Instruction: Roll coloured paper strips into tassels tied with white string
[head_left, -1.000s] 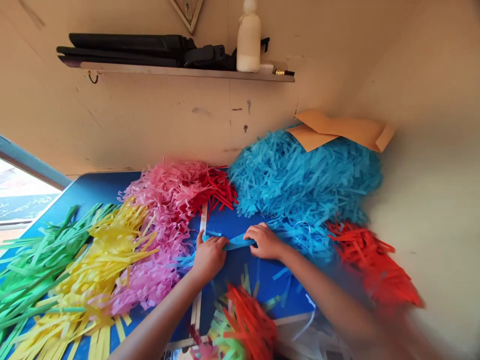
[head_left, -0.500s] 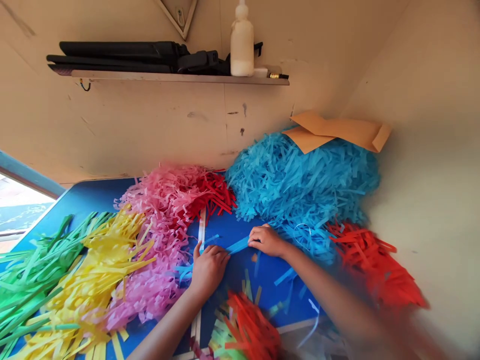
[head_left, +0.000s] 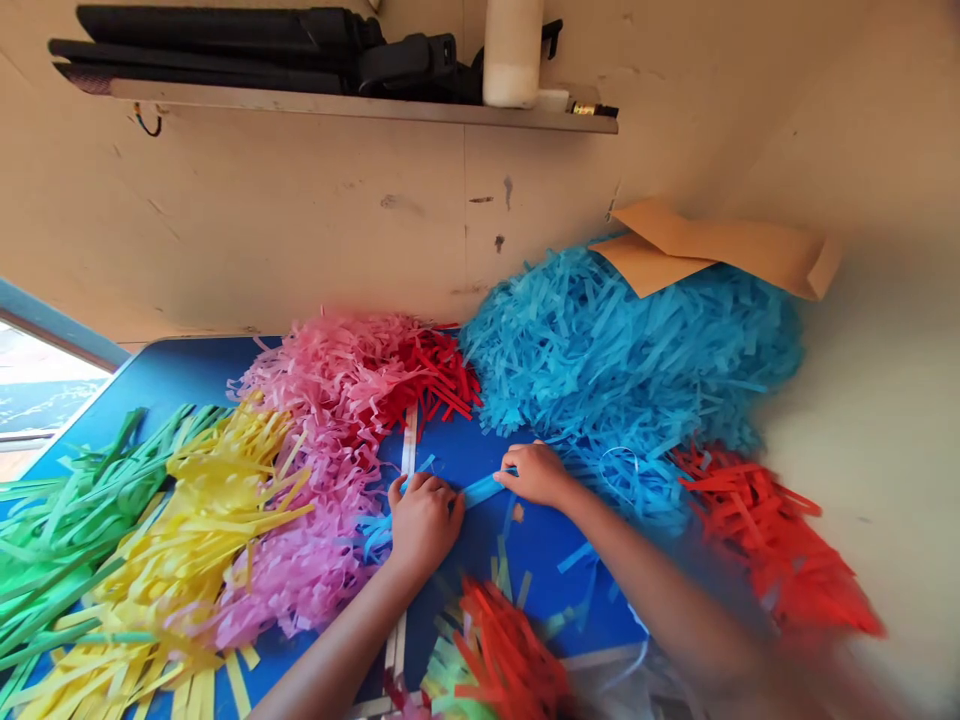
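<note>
A thin bundle of blue paper strips [head_left: 481, 489] stretches between my two hands, low over the blue table. My left hand [head_left: 427, 518] is closed around it, and the fringed strip ends stick out on that hand's left side. Its right end is pinched in the fingertips of my right hand [head_left: 534, 473]. Behind my right hand rises a big heap of light blue shredded paper [head_left: 630, 350]. Pink and purple paper fringe [head_left: 322, 540] lies just left of my left hand. Nearer me is a red and pale green paper bunch [head_left: 506, 650].
Yellow strips [head_left: 172, 540] and green strips [head_left: 67, 540] spread over the left of the table [head_left: 202, 365]. Red strips [head_left: 787, 550] lie at the right by the wall. A brown paper sheet [head_left: 720, 245] rests on the blue heap. Above, a shelf [head_left: 360, 108] holds a white bottle [head_left: 513, 55].
The view has tilted down and shifted slightly, so the shelf sits higher in the picture. Both hands keep their hold on the blue strips, nearly in the same place.
</note>
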